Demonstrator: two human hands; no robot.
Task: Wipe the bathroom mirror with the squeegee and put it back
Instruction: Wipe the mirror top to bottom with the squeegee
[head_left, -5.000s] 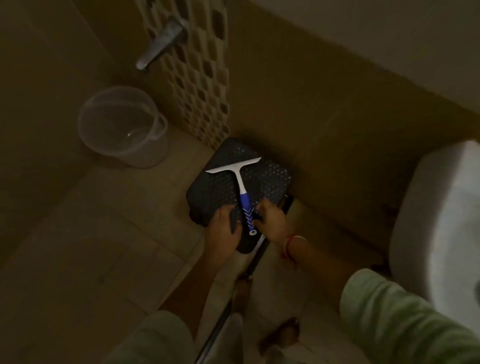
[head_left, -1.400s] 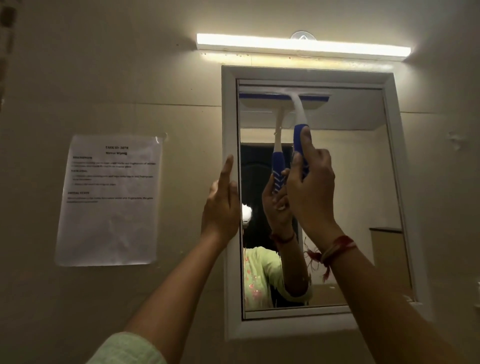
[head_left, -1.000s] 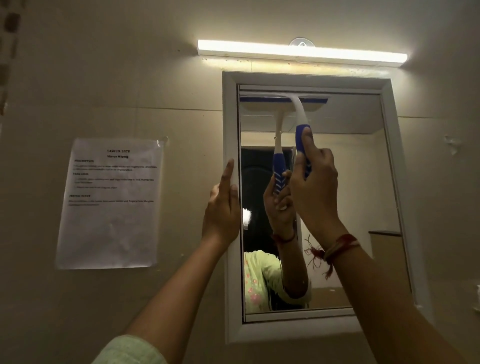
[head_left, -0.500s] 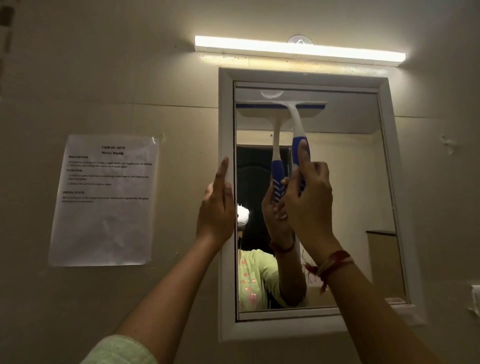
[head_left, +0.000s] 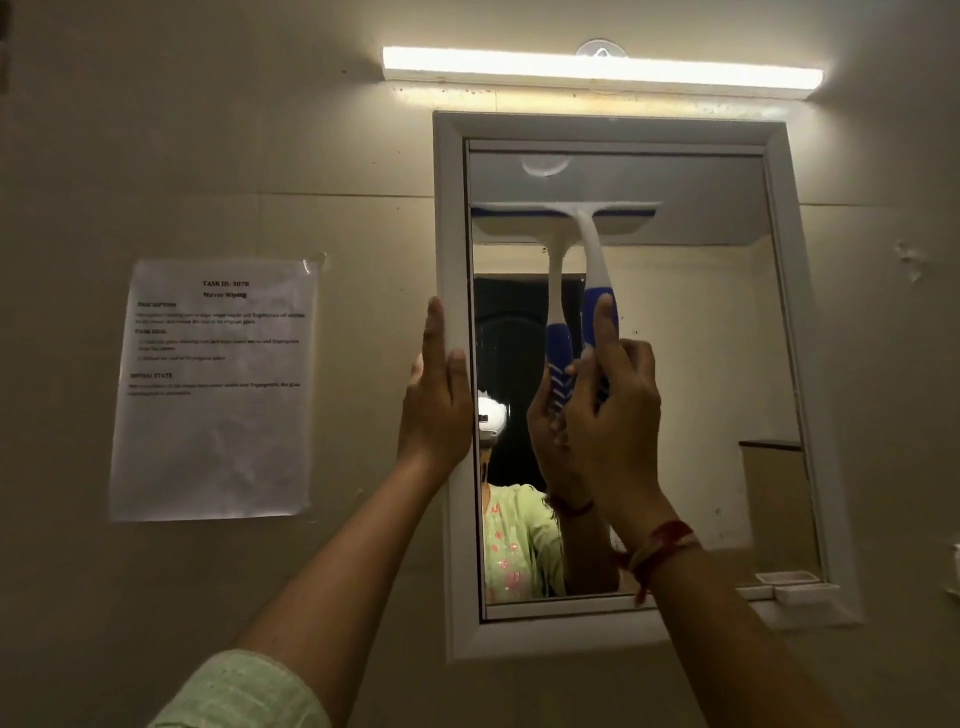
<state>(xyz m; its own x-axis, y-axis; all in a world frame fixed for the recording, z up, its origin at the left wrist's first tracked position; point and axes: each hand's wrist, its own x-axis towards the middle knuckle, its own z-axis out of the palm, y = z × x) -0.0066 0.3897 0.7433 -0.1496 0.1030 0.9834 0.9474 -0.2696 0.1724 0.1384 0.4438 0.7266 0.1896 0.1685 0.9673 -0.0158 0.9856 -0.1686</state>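
Observation:
The white-framed mirror (head_left: 717, 395) hangs on the wall ahead. A squeegee (head_left: 592, 249) with a white neck and blue grip is pressed against the upper left part of the glass, its blade level and spanning the left half. My right hand (head_left: 613, 415) grips the blue handle, index finger stretched up along it. My left hand (head_left: 434, 410) rests flat on the mirror's left frame, fingers straight, holding nothing. The glass reflects the squeegee, my hand and a green-sleeved person.
A lit tube light (head_left: 602, 70) runs above the mirror. A printed paper sheet (head_left: 215, 389) is taped to the wall on the left. A small white tray (head_left: 805, 592) sits at the mirror's lower right corner.
The squeegee blade has slid down the glass from the top edge by a short way, with my right hand following. My left hand stays on the frame.

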